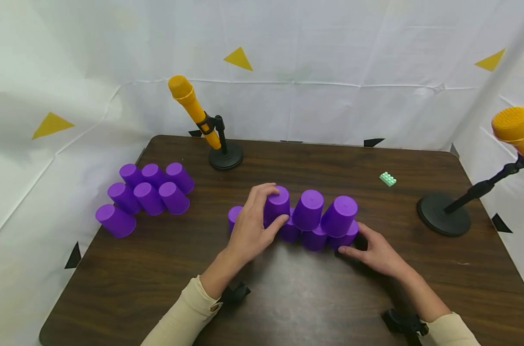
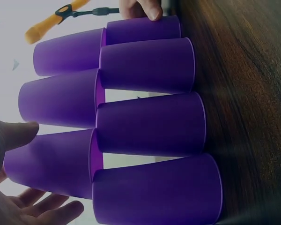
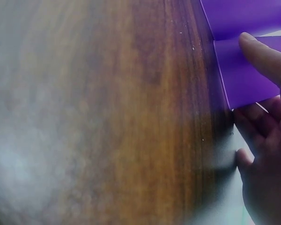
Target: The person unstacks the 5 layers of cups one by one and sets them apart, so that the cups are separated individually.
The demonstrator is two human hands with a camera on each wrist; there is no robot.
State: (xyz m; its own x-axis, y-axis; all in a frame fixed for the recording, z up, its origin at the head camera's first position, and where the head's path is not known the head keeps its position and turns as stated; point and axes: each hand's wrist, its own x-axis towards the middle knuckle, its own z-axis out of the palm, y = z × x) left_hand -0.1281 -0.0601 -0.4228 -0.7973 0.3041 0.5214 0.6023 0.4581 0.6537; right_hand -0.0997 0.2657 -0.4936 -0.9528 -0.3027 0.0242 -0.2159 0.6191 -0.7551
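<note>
Purple cups stand upside down in two tiers at mid-table. Three cups form the upper tier over a row of several. My left hand [image 1: 251, 228] is around the upper-left cup [image 1: 277, 206], thumb at its near side and fingers over its far side. In the left wrist view, the upper-left cup [image 2: 51, 161] straddles two lower cups. My right hand [image 1: 379, 252] holds the lower-right cup [image 1: 345, 238], with the thumb in front and fingers behind. The right wrist view shows that thumb pressed on the lower-right cup [image 3: 243, 77]. Beside it are the upper middle cup [image 1: 308, 210] and upper-right cup [image 1: 340, 216].
At the left edge, several more purple cups [image 1: 148, 198] stand close together. A yellow microphone [image 1: 194, 108] on a black stand [image 1: 226, 156] is at the back, another yellow microphone [image 1: 517, 127] at right. A small green toy brick [image 1: 388, 179] lies at back right.
</note>
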